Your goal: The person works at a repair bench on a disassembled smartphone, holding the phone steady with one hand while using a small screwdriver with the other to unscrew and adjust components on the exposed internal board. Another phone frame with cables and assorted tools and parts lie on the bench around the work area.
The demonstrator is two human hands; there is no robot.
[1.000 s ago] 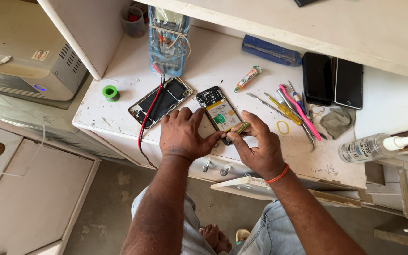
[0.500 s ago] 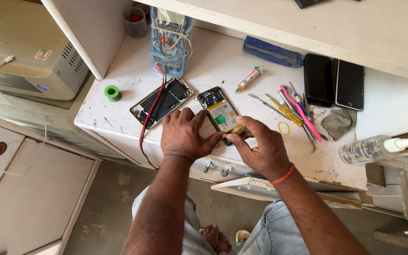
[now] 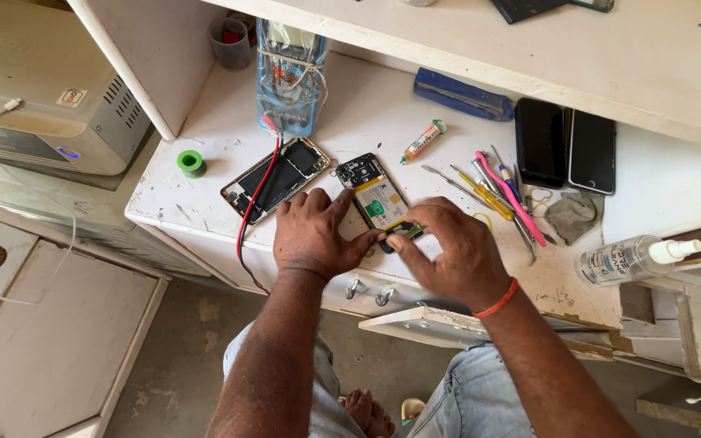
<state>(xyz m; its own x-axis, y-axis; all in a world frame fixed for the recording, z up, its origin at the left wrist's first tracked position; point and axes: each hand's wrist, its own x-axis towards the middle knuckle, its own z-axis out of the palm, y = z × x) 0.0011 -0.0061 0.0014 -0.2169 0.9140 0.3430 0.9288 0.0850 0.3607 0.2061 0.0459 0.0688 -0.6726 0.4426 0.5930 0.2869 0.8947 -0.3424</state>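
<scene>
White and scuffed, the table [image 3: 204, 195] carries an opened phone [image 3: 376, 201] with its back cover off, lying tilted near the front edge. The left hand [image 3: 316, 234] lies flat beside it, fingers [image 3: 336, 204] spread, pressing against the phone's left side and lower corner. The right hand [image 3: 452, 253] comes in from the other side; its thumb and forefinger are drawn close together at the phone's lower end, pinching there, though what sits between them is too small to tell. So the phone's upper half shows clear above both hands, while its lower end is covered by the fingertips.

Just left of it lies a second opened phone [image 3: 279, 178], with red and black wires [image 3: 251, 212] running across it from a clear box of parts [image 3: 289, 75]. A green spool [image 3: 191, 162] stands further left. To the right are a small tube [image 3: 422, 141], a cluster of hand tools [image 3: 501, 195], two dark phones [image 3: 565, 148] and a spray bottle [image 3: 630, 258].
</scene>
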